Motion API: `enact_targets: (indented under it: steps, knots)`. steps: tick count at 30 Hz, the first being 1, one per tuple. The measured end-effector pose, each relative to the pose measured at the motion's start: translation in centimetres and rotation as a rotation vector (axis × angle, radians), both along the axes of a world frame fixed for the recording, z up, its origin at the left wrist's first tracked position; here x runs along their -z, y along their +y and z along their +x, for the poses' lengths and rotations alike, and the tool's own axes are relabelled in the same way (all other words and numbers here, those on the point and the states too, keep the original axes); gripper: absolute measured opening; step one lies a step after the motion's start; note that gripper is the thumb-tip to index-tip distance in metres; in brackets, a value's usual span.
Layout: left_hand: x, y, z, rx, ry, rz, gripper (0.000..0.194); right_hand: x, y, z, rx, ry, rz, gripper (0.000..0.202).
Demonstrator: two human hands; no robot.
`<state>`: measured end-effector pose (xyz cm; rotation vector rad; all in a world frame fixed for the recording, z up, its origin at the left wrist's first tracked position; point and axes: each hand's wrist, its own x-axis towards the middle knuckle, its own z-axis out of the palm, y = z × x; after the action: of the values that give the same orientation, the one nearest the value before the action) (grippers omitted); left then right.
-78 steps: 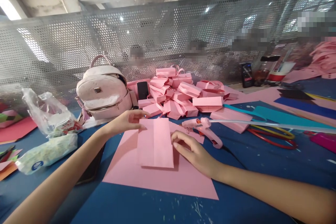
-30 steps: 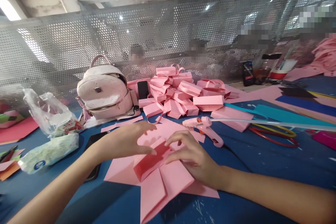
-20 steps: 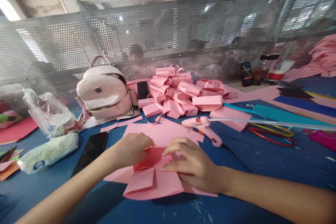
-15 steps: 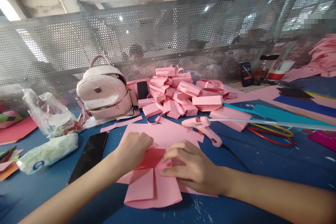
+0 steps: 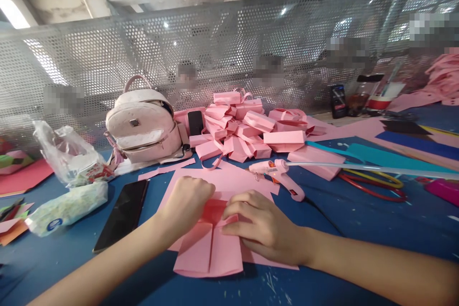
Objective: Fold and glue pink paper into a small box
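A folded piece of pink paper (image 5: 193,249) lies before me, its two side flaps meeting along a seam near the middle. My left hand (image 5: 190,199) is closed at its far left edge, fingertips hidden behind the hand. Curled over the right flap is my right hand (image 5: 260,227), thumb and fingers gripping the paper there. Under the fold, a larger pink sheet (image 5: 229,177) covers the table. Just beyond my right hand rests a pink hot glue gun (image 5: 278,177) with a long clear glue stick in its back.
Behind the sheet rises a pile of folded pink paper pieces (image 5: 247,129). A pale pink backpack (image 5: 143,122) stands left of it. A black phone (image 5: 122,215) and a tissue pack (image 5: 68,208) lie left of my arm. Teal paper (image 5: 383,157) and coloured hoops (image 5: 376,186) are right.
The right flap has been folded inward to lie beside the left one, making the paper's near end narrower. My left hand has shifted slightly right and up.
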<state>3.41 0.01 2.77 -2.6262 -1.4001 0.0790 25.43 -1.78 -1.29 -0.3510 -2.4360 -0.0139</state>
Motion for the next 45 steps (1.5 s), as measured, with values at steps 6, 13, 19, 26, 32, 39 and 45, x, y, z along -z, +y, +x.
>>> enact_targets:
  steps: [6, 13, 19, 26, 32, 39, 45]
  knots:
    - [0.3, 0.2, 0.1, 0.046, -0.052, -0.084, 0.019, 0.1, 0.0, 0.2, 0.017, -0.022, -0.015, 0.026]
    - [-0.7, -0.2, -0.2, -0.057, 0.028, -0.064, 0.029, 0.1, 0.1, 0.1, 0.002, -0.018, -0.004, 0.026]
    - [-1.5, 0.3, 0.2, -0.087, -0.005, -0.044, 0.024, 0.4, 0.6, 0.3, 0.069, 0.039, 0.092, 0.03]
    - [-3.3, -0.5, 0.0, 0.202, -0.164, 0.07, 0.049, 0.8, 1.7, 0.8, 0.135, 0.07, 0.045, 0.04]
    - [-5.1, -2.1, -2.4, 0.387, -0.134, -0.262, 0.065, 0.6, 2.0, 1.0, 0.114, 0.107, -0.066, 0.031]
    - [-3.5, -0.5, -1.5, 0.342, -0.231, -0.363, 0.059, 0.4, 1.9, 1.0, 0.09, 0.211, -0.133, 0.033]
    - [-2.1, 1.1, -0.2, 0.357, -0.394, -0.261, 0.022, 0.5, 1.8, 1.0, 0.093, 0.224, -0.174, 0.033]
